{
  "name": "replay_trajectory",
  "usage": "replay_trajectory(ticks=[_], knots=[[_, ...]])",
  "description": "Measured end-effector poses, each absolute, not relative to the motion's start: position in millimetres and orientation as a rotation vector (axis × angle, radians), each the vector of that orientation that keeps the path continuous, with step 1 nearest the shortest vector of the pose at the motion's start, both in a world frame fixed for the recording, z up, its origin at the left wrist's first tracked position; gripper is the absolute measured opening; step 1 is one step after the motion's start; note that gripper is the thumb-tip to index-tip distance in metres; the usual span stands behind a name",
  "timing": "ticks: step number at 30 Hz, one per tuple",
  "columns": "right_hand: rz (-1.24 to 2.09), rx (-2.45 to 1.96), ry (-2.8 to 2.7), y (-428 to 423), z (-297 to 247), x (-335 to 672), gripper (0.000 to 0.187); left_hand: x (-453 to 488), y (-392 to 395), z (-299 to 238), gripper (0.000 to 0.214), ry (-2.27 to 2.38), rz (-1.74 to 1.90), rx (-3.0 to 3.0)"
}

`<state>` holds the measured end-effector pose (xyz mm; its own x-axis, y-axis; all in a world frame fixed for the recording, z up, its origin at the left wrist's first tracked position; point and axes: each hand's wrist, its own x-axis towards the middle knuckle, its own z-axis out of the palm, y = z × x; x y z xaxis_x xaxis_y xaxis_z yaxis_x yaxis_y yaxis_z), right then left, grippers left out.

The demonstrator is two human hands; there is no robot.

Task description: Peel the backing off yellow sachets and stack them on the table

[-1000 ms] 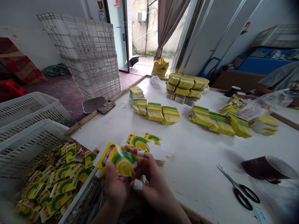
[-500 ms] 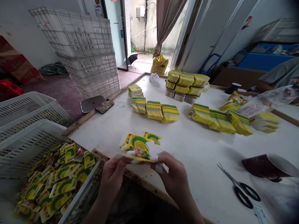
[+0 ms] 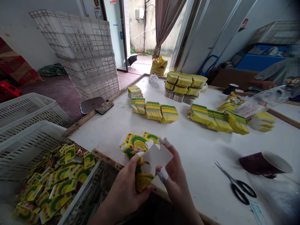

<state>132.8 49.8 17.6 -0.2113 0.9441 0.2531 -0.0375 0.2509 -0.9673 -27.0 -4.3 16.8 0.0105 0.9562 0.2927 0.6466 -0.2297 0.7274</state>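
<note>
Between my hands is a yellow-and-green printed card [image 3: 157, 156], bent open so that its white inner side and cut-out notches show. My left hand [image 3: 125, 186] is closed on its printed part, thumb below and fingers around the edge. The thumb and fingers of my right hand [image 3: 175, 176] grip the white flap; white coverings are on several fingertips. Just beyond, a small loose pile of matching cards [image 3: 137, 142] with a swirl print lies on the white table [image 3: 105, 134], partly hidden by my hands.
Bundled card stacks [image 3: 153, 111] stand in rows, with a taller pile [image 3: 182, 82] behind. Scissors [image 3: 236, 184] and a tipped dark mug [image 3: 257, 164] lie at right. A white crate [image 3: 79, 195] of finished-looking packets stands at left, near a phone [image 3: 104, 107]. Another person's arm [image 3: 269, 76] shows far right.
The card was held flat and edge-on by both hands; now it is turned and bent open, its white inside showing. My left hand has moved right and down.
</note>
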Motion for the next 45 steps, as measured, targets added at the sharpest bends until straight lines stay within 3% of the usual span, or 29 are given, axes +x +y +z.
replay_trajectory(ticks=[3, 6, 9, 11, 14, 18, 23, 24, 29, 34, 36, 39, 41, 45], knots=[[1.662, -0.794, -1.293, 49.2, 13.0, 124.9, 0.050, -23.2, -1.3, 14.6, 0.082, 1.517, 1.112, 2.054], [1.836, -0.726, -1.281, 49.1, 11.4, 123.1, 0.049, -22.8, 2.7, 18.4, 0.074, 1.406, 1.100, 2.109], [1.714, -0.727, -1.460, 48.3, 13.0, 127.1, 0.053, -24.5, 4.3, 18.8, 0.061, 1.448, 1.081, 1.983], [1.573, -0.698, -1.652, 47.5, 15.4, 129.6, 0.059, -25.0, 4.9, 15.3, 0.067, 1.467, 1.074, 1.894], [1.279, -0.671, -1.916, 48.4, 17.4, 129.8, 0.053, -23.7, 7.4, 6.6, 0.082, 1.535, 1.176, 1.890], [0.998, -0.729, -1.910, 54.3, 12.0, 131.1, 0.048, -26.1, 13.2, 0.3, 0.074, 1.770, 1.300, 1.918], [0.917, -0.770, -2.159, 57.4, 1.5, 138.1, 0.082, -40.8, 18.1, 5.5, 0.069, 1.822, 1.318, 1.812], [0.924, -0.761, -2.192, 57.6, 0.7, 138.7, 0.081, -43.0, 18.4, 6.6, 0.072, 1.822, 1.309, 1.839], [0.939, -0.795, -2.217, 65.9, 11.0, 145.2, 0.036, -46.3, 18.3, 10.3, 0.076, 1.795, 1.172, 2.025], [1.017, -0.709, -2.274, 71.9, 24.1, 153.6, 0.022, -45.4, 16.2, 13.1, 0.078, 1.695, 1.141, 1.887], [1.012, -0.734, -2.229, 66.1, 19.5, 149.3, 0.030, -41.8, 15.2, 13.4, 0.074, 1.713, 1.224, 1.777], [1.053, -0.822, -2.046, 54.7, 6.0, 136.3, 0.067, -37.1, 14.5, 15.1, 0.067, 1.709, 1.414, 1.551], [1.119, -0.823, -1.896, 53.4, -1.7, 128.1, 0.081, -40.7, 15.5, 19.5, 0.065, 1.605, 1.690, 1.233], [0.885, -0.986, -1.801, 72.9, -9.2, 117.9, 0.053, -66.7, 20.8, 34.5, 0.065, 1.134, 2.270, 0.398]])
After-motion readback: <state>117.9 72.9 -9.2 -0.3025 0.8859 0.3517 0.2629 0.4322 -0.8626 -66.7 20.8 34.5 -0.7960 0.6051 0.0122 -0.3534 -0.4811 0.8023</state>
